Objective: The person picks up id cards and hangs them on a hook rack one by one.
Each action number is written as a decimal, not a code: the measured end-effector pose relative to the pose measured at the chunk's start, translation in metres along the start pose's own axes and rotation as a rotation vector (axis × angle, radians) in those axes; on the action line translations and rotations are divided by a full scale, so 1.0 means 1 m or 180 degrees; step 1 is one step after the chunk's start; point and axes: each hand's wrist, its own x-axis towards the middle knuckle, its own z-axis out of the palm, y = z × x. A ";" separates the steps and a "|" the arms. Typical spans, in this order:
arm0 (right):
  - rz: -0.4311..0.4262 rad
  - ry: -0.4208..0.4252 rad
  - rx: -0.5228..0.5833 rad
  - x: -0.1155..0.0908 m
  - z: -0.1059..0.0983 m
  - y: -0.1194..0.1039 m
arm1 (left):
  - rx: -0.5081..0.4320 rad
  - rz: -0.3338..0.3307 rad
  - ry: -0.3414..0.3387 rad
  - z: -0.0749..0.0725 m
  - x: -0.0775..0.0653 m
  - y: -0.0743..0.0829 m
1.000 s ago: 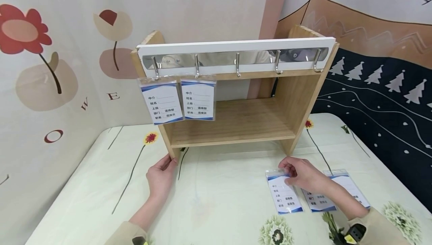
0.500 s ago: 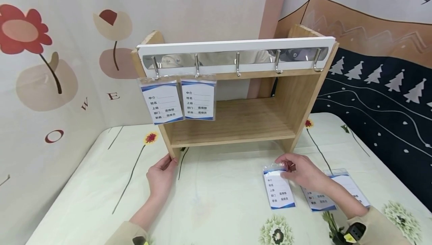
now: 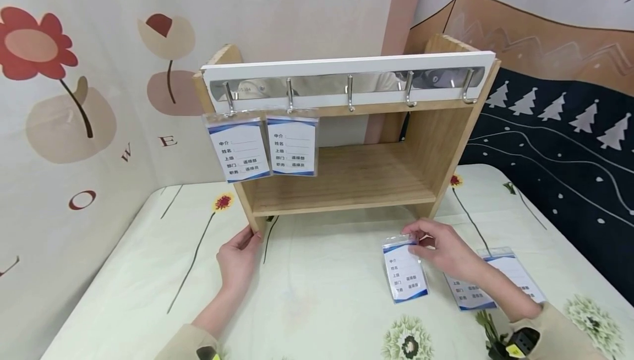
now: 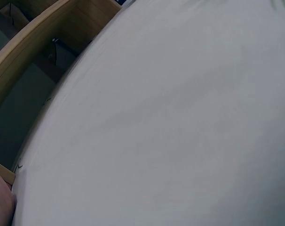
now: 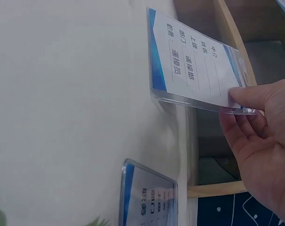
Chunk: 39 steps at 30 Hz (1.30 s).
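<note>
A small wooden shelf (image 3: 346, 181) stands on the table, with a hook rail (image 3: 317, 66) along its top front. My left hand (image 3: 236, 263) holds the foot of its left side panel between thumb and fingers. In the left wrist view only a bit of that hand (image 4: 0, 202) shows. My right hand (image 3: 446, 247) pinches an ID badge in a clear sleeve (image 3: 403, 272) by its top right edge. In the right wrist view the badge (image 5: 194, 61) is tilted, thumb on its face and fingers behind.
Two badges hang from the left hooks, one badge (image 3: 240, 151) beside another badge (image 3: 293, 146). Two more lie at the right, a nearer badge (image 3: 468, 294) partly behind my forearm and a farther badge (image 3: 515, 272). A flowered cloth (image 3: 317, 294) covers the table. Printed curtains (image 3: 317, 7) stand behind.
My right hand has raised the badge off the cloth and carried it slightly left and toward the shelf. My left hand stays at the shelf's foot.
</note>
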 end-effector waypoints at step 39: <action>-0.0456 -0.0216 0.0216 0.002 -0.003 -0.024 | -0.0013 -0.0058 0.0020 0.001 0.000 0.001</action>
